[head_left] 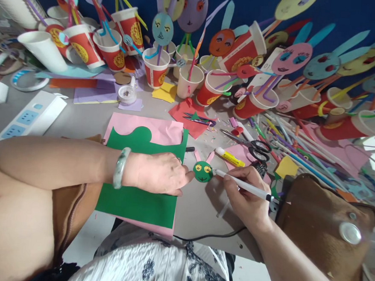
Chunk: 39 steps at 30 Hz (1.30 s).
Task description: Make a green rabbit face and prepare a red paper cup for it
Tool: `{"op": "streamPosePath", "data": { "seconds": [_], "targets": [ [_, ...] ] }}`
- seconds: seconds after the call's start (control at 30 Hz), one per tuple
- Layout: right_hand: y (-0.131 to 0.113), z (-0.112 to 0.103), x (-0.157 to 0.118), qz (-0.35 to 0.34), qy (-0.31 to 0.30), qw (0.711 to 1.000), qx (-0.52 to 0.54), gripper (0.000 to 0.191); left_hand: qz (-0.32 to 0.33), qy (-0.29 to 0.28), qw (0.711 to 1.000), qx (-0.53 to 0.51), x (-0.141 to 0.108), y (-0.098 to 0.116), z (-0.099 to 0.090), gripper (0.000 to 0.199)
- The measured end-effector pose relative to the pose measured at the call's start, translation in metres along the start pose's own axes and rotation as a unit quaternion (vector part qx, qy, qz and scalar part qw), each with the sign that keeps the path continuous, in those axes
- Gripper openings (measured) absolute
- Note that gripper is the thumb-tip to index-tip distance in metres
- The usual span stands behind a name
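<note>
A small green paper rabbit face [203,172] with pink ears, yellow eyes and a drawn mouth lies on the table between my hands. My left hand [159,173], a jade bangle on its wrist, rests over a green paper sheet [138,207]. Its fingers are curled, and a fingertip presses on the left edge of the face. A white pen [248,186] with a black end is pinched in my right hand [249,196]. The pen's tip is at the face's right eye. Pink paper [163,126] shows beneath the green sheet.
Black scissors [259,150], a yellow glue stick [230,156] and several coloured sticks crowd the right side. Red-and-white paper cups [155,67] with paper rabbit faces line the back. A brown bag [315,235] stands at right, a power strip [30,116] at left.
</note>
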State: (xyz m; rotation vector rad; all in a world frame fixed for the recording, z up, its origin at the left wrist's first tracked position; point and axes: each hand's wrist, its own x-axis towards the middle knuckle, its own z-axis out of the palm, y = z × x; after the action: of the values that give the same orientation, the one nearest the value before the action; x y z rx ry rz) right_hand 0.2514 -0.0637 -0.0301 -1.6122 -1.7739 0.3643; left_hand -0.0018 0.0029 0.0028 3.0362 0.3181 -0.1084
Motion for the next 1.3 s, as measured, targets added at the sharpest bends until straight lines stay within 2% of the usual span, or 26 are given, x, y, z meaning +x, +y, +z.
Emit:
{"op": "streamPosePath", "data": {
  "seconds": [0.07,0.3,0.5,0.7,0.9,1.13,1.3],
  "targets": [
    [-0.001,0.0,0.001,-0.007,0.003,1.0,-0.009,0.011,-0.001,0.013,1.0,-0.007,0.0,0.0,0.002,0.039],
    [-0.003,0.0,0.001,0.016,-0.019,1.0,0.003,0.011,-0.007,0.003,1.0,-0.012,0.001,0.0,-0.001,0.037],
    [-0.003,0.001,0.001,0.009,-0.019,1.0,0.006,0.012,-0.007,-0.043,0.999,-0.009,0.003,0.001,-0.007,0.037],
    [-0.002,0.001,-0.001,0.025,-0.004,1.0,0.001,0.012,-0.009,-0.058,0.998,0.0,0.004,0.001,-0.005,0.042],
    [-0.003,0.001,0.0,0.018,-0.023,0.999,0.014,0.011,-0.004,-0.022,1.0,-0.002,0.001,0.0,-0.003,0.04],
    [-0.002,0.002,-0.001,0.03,-0.017,0.999,0.003,0.013,-0.002,0.041,0.999,-0.013,-0.001,0.0,0.004,0.032],
    [-0.002,0.001,-0.001,0.026,-0.02,0.999,0.011,0.012,-0.004,0.018,1.0,-0.012,0.0,0.0,0.004,0.034]
  ]
}}
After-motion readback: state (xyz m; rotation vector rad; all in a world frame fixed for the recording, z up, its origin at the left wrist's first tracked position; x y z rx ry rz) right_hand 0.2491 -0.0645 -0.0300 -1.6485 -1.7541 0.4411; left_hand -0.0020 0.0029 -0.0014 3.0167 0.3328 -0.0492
